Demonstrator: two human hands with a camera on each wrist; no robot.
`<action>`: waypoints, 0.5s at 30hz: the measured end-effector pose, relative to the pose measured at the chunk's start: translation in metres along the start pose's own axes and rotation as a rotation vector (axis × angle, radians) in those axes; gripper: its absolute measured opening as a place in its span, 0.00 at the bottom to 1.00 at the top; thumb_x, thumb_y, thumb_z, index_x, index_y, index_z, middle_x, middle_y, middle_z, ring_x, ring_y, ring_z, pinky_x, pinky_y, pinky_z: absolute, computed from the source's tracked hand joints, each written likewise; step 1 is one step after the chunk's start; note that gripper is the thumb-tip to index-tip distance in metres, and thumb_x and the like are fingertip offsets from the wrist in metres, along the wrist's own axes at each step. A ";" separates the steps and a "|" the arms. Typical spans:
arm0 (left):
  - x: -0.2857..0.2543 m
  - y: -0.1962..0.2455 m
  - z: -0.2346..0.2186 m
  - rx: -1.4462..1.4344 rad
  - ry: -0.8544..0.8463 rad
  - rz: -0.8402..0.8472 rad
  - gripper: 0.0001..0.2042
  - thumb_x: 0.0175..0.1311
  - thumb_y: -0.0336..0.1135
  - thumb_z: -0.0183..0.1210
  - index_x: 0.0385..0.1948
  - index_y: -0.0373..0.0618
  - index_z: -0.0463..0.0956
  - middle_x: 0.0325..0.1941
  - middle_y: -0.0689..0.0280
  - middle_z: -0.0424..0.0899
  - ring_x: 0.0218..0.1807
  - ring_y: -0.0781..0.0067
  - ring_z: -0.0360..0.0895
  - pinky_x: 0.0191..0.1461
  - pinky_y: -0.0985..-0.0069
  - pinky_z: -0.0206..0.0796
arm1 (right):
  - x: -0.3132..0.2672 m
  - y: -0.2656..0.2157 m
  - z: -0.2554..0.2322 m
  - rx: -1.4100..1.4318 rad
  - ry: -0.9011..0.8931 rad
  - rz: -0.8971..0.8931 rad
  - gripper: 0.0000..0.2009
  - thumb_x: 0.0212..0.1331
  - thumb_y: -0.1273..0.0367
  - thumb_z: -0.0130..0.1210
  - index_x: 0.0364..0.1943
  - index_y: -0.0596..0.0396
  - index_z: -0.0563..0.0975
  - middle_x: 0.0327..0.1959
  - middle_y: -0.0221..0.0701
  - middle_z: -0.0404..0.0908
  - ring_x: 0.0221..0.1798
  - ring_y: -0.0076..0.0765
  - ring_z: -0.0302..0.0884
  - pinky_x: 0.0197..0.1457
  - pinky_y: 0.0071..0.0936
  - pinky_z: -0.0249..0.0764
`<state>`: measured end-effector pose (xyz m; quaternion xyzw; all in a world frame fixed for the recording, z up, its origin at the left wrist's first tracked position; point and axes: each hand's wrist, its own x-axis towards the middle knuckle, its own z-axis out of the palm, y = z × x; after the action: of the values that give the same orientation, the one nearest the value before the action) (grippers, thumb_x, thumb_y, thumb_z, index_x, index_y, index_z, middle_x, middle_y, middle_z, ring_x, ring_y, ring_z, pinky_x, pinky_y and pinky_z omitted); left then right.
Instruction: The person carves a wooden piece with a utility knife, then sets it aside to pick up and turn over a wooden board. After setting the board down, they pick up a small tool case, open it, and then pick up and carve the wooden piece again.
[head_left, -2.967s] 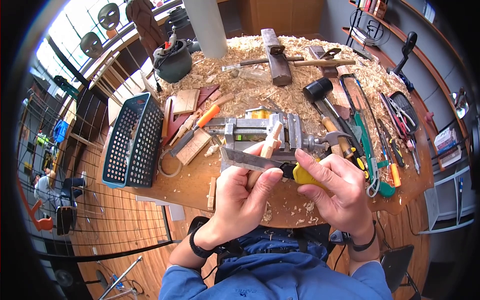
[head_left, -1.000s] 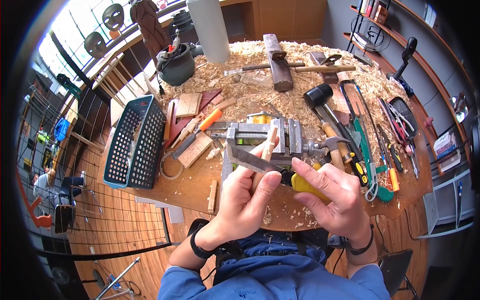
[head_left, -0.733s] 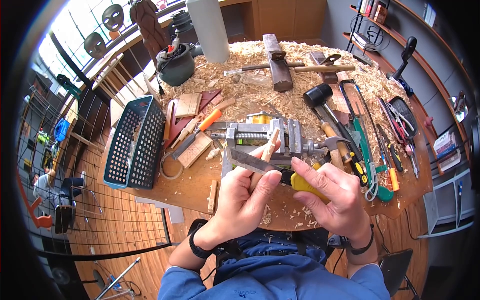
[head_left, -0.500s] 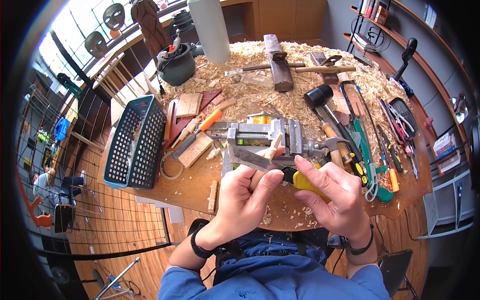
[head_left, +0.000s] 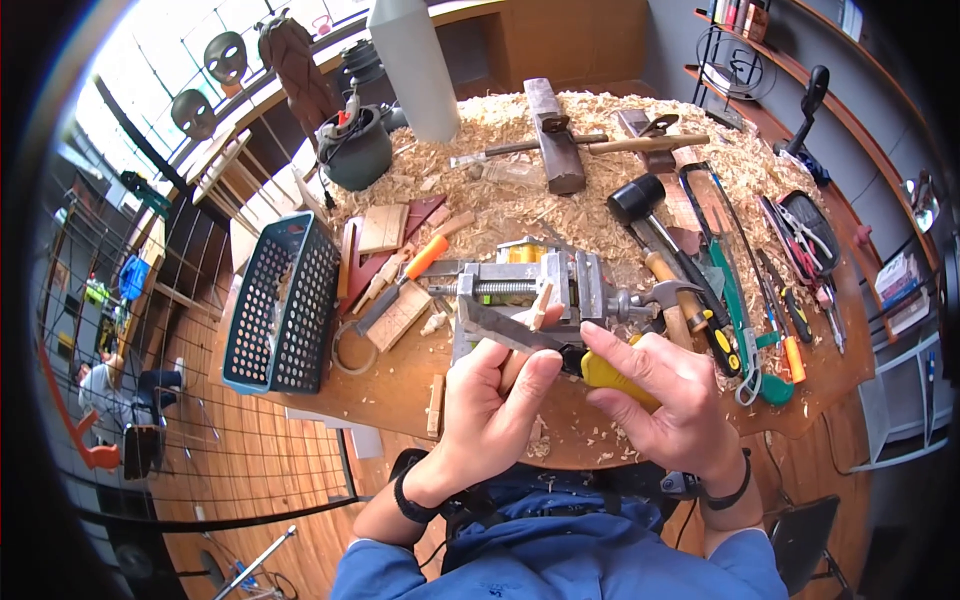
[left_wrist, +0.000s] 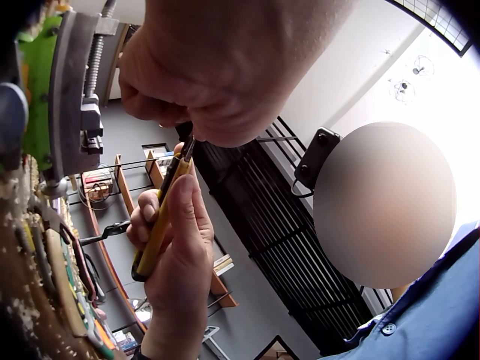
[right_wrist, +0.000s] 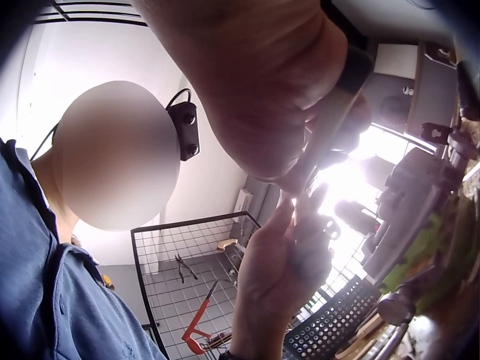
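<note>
In the head view my left hand [head_left: 490,400] grips a small carved wooden stick [head_left: 539,308], its tip rising above the fingers. The left thumb rests on the back of a wide knife blade [head_left: 500,328], which lies across the stick. My right hand [head_left: 675,400] holds the knife's yellow handle [head_left: 608,372], index finger stretched along it. The left wrist view shows the right hand [left_wrist: 176,255] around the yellow and black handle [left_wrist: 156,238]. In the right wrist view the left hand [right_wrist: 281,262] meets the right hand [right_wrist: 262,97]; the stick is hard to make out there.
A metal vise [head_left: 520,283] stands just beyond the hands. At left are a perforated basket [head_left: 280,310], an orange-handled chisel [head_left: 425,258] and wood blocks. A mallet [head_left: 636,200], hammer [head_left: 672,293] and saw [head_left: 735,300] lie at right. Shavings [head_left: 480,220] and planes [head_left: 556,140] lie behind.
The stick's tip has tilted and dropped lower over the left hand. The blade stays across it, both hands keeping their holds. The head view has shifted slightly, with the table appearing lower.
</note>
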<state>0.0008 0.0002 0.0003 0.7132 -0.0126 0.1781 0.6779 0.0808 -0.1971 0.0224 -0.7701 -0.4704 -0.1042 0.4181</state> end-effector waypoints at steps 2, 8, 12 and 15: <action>-0.002 0.005 0.001 0.001 -0.009 -0.011 0.22 0.79 0.40 0.56 0.66 0.32 0.72 0.31 0.80 0.77 0.30 0.94 0.63 0.35 0.90 0.54 | 0.001 -0.004 -0.004 0.025 -0.018 0.014 0.29 0.56 0.68 0.71 0.65 0.53 0.79 0.26 0.34 0.77 0.25 0.37 0.75 0.29 0.34 0.72; -0.010 0.012 -0.009 0.041 -0.040 -0.125 0.21 0.78 0.33 0.56 0.68 0.34 0.71 0.44 0.71 0.83 0.44 0.86 0.72 0.54 0.81 0.67 | 0.002 -0.007 -0.002 0.051 -0.053 0.008 0.28 0.57 0.68 0.70 0.65 0.53 0.79 0.26 0.35 0.77 0.24 0.38 0.75 0.29 0.35 0.72; -0.013 0.011 -0.013 -0.117 -0.059 -0.129 0.24 0.79 0.32 0.55 0.71 0.32 0.65 0.71 0.56 0.72 0.63 0.79 0.70 0.67 0.76 0.62 | 0.004 -0.011 0.004 0.062 -0.044 -0.003 0.28 0.58 0.67 0.70 0.65 0.51 0.79 0.25 0.34 0.76 0.24 0.37 0.75 0.27 0.34 0.72; -0.013 0.016 -0.015 -0.142 -0.078 -0.150 0.25 0.79 0.31 0.54 0.72 0.32 0.63 0.78 0.52 0.66 0.69 0.76 0.67 0.71 0.73 0.61 | 0.006 -0.015 0.001 0.060 -0.099 0.005 0.28 0.57 0.70 0.70 0.64 0.57 0.79 0.27 0.37 0.79 0.26 0.40 0.75 0.30 0.35 0.71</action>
<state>-0.0194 0.0107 0.0123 0.6687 0.0019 0.0975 0.7371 0.0717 -0.1899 0.0331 -0.7628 -0.4913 -0.0509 0.4174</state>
